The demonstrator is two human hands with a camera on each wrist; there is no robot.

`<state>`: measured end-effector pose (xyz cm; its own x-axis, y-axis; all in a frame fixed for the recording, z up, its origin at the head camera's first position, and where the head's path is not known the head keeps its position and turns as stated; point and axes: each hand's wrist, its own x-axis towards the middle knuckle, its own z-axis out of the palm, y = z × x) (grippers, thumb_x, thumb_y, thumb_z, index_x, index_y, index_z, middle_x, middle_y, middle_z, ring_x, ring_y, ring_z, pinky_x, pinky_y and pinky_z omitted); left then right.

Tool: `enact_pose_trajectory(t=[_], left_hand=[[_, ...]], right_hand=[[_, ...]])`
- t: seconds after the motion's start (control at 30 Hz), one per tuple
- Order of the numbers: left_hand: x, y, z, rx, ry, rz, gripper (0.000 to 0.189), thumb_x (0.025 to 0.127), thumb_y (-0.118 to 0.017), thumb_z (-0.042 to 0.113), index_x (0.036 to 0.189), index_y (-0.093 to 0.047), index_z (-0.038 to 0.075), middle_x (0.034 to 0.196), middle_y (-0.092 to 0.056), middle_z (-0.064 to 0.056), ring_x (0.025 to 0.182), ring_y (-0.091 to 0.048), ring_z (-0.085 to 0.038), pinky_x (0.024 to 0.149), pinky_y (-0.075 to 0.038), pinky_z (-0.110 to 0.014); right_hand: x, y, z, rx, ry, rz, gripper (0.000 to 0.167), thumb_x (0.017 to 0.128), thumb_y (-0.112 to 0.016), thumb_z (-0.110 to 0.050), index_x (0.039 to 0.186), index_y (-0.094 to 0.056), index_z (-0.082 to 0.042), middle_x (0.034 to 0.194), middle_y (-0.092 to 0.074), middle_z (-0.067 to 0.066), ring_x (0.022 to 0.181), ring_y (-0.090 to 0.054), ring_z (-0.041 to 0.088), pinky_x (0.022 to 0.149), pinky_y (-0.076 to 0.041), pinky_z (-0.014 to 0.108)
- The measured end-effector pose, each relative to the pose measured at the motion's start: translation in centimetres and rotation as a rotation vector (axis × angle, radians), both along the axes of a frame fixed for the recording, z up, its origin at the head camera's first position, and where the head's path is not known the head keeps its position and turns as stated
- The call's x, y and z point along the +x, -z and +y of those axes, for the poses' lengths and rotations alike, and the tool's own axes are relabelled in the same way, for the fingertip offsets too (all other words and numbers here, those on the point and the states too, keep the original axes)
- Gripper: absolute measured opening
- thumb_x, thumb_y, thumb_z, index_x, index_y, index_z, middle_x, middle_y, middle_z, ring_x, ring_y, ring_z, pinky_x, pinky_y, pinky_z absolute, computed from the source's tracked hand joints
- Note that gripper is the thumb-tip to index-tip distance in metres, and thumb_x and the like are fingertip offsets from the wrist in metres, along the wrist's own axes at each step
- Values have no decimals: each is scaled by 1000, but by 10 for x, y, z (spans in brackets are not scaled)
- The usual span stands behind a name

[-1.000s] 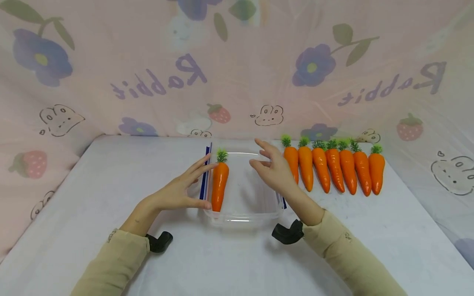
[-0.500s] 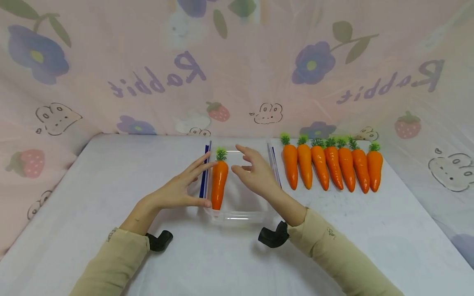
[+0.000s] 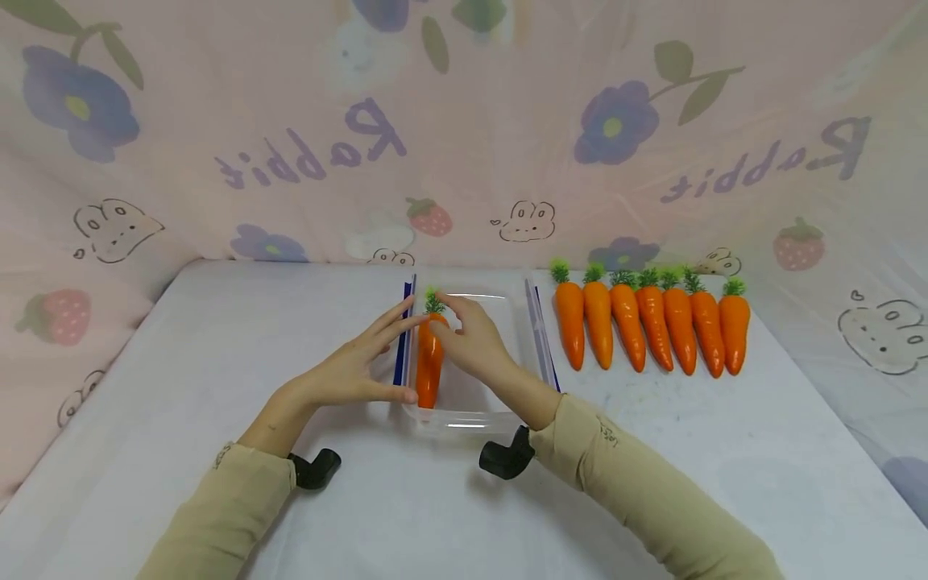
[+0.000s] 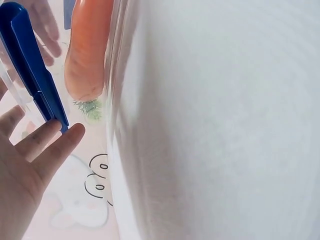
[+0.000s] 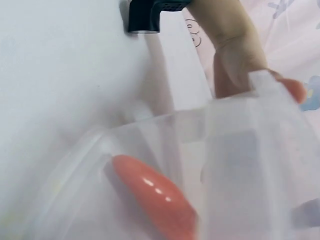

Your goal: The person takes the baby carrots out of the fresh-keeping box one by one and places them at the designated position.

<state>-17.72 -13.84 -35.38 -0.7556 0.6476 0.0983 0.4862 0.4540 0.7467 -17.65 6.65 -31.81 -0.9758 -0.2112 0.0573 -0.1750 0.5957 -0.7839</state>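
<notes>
A carrot [image 3: 429,370] with green leaves lies along the left side of a clear plastic container [image 3: 471,420]. My left hand [image 3: 355,370] is at the container's left side, fingers spread and fairly straight. In the left wrist view its fingertips touch or nearly touch the blue clip [image 4: 35,75] on that side. My right hand [image 3: 471,334] reaches over the container, its fingertips at the carrot's leafy upper end; whether they touch it cannot be seen. The right wrist view shows the carrot [image 5: 155,197] through clear plastic, without the right hand.
Several more carrots [image 3: 652,326] lie in a row on the white tabletop [image 3: 623,459], right of the container. A printed pink curtain [image 3: 464,161] hangs behind. Dark wrist-worn pieces [image 3: 507,455] stick out from both sleeves.
My right hand has moved left across the container, from its right side to the carrot's leafy end. My left hand and the carrots have stayed put.
</notes>
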Motion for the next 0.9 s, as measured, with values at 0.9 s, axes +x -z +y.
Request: enact_pose_trajectory(t=[0.9], left_hand=[[-1, 1, 0, 11, 8, -9, 95, 76, -79, 46, 152, -25, 27, 161, 6, 14, 147, -16, -31, 108, -38, -53]], right_hand=[[-3, 22, -9, 364, -127, -127, 68, 82, -73, -19, 144, -45, -15, 153, -25, 27, 135, -37, 44, 101, -43, 58]])
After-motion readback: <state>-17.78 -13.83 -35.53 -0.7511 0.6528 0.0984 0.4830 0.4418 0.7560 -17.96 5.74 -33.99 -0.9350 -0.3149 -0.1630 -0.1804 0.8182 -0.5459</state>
